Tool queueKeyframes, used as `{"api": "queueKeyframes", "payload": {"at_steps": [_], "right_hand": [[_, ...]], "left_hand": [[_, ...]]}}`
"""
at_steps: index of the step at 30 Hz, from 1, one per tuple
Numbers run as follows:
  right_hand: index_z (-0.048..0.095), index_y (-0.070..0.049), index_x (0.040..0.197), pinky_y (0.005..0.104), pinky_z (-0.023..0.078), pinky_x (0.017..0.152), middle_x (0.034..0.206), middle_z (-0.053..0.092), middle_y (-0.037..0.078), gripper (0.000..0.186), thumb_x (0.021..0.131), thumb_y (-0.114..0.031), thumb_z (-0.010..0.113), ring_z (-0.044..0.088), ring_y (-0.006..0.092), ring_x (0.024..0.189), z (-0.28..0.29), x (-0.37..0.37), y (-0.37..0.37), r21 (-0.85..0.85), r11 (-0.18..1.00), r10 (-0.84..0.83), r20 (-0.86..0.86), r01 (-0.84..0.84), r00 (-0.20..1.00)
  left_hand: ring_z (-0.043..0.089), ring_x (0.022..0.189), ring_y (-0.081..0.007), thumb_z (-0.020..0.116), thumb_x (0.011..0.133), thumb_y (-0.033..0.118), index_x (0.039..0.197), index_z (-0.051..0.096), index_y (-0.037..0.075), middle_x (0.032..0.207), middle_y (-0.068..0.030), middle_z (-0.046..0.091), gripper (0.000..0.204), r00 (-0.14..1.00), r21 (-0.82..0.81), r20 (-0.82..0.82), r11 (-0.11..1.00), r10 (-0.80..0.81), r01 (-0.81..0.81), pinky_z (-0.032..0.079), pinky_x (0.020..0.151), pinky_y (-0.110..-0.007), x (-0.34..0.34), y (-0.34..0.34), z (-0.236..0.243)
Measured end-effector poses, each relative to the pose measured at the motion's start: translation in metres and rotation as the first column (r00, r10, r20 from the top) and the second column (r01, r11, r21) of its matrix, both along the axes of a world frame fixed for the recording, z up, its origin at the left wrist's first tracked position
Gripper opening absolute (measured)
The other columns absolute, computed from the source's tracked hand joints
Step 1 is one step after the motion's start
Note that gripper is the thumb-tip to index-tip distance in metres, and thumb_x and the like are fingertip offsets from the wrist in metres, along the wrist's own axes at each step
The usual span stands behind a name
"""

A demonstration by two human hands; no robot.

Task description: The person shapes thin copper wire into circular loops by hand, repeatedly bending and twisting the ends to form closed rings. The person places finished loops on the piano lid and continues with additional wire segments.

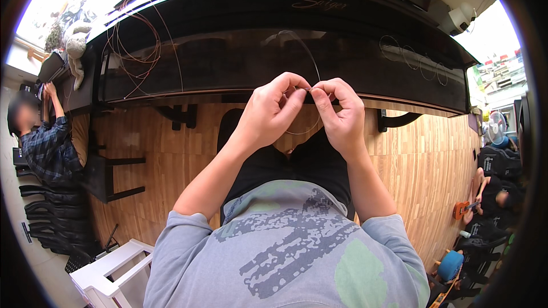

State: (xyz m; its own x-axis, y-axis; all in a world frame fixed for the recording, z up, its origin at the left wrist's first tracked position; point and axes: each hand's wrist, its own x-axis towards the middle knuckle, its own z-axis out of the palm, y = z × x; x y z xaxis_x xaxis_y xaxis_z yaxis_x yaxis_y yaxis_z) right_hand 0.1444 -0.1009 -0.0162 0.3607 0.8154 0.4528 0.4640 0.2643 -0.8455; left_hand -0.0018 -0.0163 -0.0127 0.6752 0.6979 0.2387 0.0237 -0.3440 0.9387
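A thin silvery wire (312,56) is pinched between the fingertips of both hands, just in front of a glossy black piano (240,68). The wire arcs up over the piano's dark surface, and a further curve of it hangs below the hands above my lap. My left hand (268,111) is closed, thumb and forefinger pressed together on the wire. Close beside it, almost touching, my right hand (344,115) is closed on the same wire. Whatever lies right between the fingertips is too small to make out.
Coiled copper-coloured wire (160,40) lies at the piano's left, loops of thin silvery wire (404,51) at its right. A person in a plaid shirt (48,151) is at far left, near a dark stool (105,177). A white wooden frame (105,268) stands lower left. A person holds a ukulele (461,210) at right.
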Motion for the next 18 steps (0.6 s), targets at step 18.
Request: {"api": "queueKeyframes", "payload": {"at_steps": [18], "right_hand": [[0.068,-0.006,0.097,0.0296,0.045,0.065,0.073,0.063,0.002,0.024,0.074,-0.005,0.076,0.059,0.0164,0.064,-0.011,-0.015,0.0,0.241,0.941,-0.312,0.351,0.237,0.883]], "left_hand": [[0.05,0.054,-0.0078,0.058,0.092,0.008,0.095,0.061,-0.001,0.066,-0.0056,0.059,0.009,0.977,0.109,0.099,0.974,0.187,-0.198,0.04,0.05,-0.023,0.006,-0.006,-0.007]]}}
